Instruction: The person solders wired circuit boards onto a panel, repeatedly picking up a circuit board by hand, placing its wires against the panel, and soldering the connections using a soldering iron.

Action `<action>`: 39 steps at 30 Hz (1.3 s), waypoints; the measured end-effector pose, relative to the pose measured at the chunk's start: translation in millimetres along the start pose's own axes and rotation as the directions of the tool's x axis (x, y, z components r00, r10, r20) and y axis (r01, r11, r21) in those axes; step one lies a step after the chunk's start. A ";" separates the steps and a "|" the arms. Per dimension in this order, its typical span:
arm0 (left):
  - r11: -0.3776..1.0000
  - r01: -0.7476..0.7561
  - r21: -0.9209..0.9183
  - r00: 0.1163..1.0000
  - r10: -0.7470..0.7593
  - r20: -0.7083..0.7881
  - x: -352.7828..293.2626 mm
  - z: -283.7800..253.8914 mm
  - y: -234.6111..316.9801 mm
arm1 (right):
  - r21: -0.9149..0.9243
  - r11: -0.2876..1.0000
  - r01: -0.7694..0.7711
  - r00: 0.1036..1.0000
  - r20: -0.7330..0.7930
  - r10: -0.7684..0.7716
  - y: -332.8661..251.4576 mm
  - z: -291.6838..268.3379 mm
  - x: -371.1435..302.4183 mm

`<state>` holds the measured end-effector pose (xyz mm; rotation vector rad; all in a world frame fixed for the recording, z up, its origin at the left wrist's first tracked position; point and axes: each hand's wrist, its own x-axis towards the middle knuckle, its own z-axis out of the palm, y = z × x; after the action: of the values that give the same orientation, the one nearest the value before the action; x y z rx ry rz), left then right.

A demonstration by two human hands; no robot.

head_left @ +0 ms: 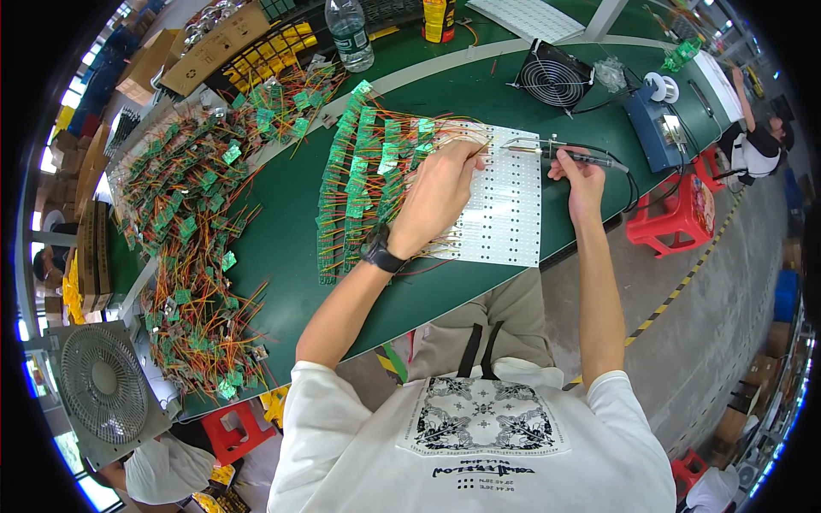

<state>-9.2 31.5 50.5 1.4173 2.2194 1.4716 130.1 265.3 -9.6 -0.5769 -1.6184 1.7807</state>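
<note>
My right hand [581, 181] grips a soldering iron [592, 157] with a metal wire-feed arm at its front. Its tip points left, over a white perforated panel [511, 214] on the green bench. My left hand [438, 195], with a black watch on the wrist, reaches across the panel's left part. Its thumb and fingers pinch a thin wire [484, 150] close to the iron's tip. Rows of small green circuit boards [363, 158] with red and yellow wires lie left of and partly under this hand. The exact solder point is too small to make out.
A large heap of wired circuit boards [184, 192] covers the bench's left side. A black fan [554, 79], a blue soldering station [654, 128] and a water bottle [351, 43] stand farther back. Red stools [680, 214] and other people are around the bench.
</note>
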 end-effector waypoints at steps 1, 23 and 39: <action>1.000 -0.001 -0.020 1.000 0.001 0.010 -2.3 -0.7 0.2 | -0.032 0.999 0.032 1.000 0.002 -0.031 2.0 -0.1 -1.5; 0.922 -0.089 0.377 0.995 0.098 -0.006 -2.5 17.1 -38.0 | -0.096 0.994 0.042 0.990 0.139 -0.028 0.8 -3.3 -4.6; 0.910 -0.082 0.405 0.995 0.097 -0.015 -3.7 21.4 -38.8 | -0.103 0.993 0.054 0.987 0.155 -0.038 2.3 -3.5 -5.6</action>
<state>-19.9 39.4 8.0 1.6337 2.6258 1.1026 136.0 263.7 -12.9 -0.4565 -1.8259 1.7487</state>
